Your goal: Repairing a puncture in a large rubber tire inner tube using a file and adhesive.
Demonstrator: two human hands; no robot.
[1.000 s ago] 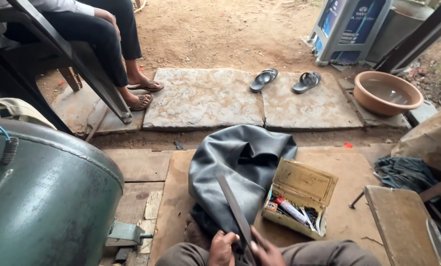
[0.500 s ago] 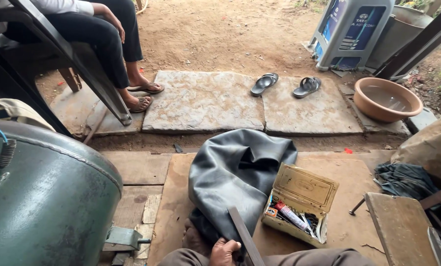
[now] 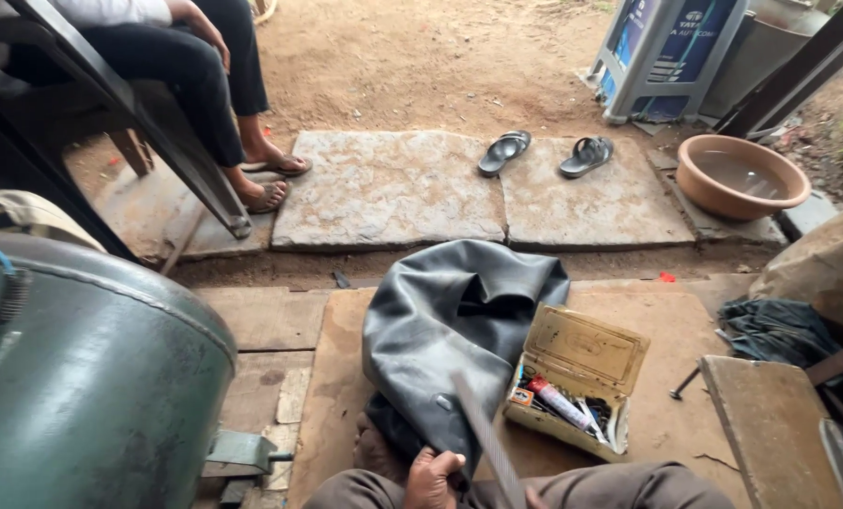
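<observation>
Tilted further toward the lap now, the flat metal file point(image 3: 482, 434). Left hand point(image 3: 433, 476) closed on its lower end over the black inner tube point(image 3: 445, 330) (spread on the wooden floor), roughing it. Right hand point(image 3: 532, 497) barely visible, grip unclear. Next: steady strokes.

An inner tube point(image 3: 450, 330) lies on a board point(image 3: 332, 396), with an open box point(image 3: 577, 377) (small tubes inside) touching its right side. A tank point(image 3: 82, 377) stands left. Behind, sandals point(image 3: 546, 153) rest on stone slabs point(image 3: 393, 188); a basin point(image 3: 742, 176) sits far right.
</observation>
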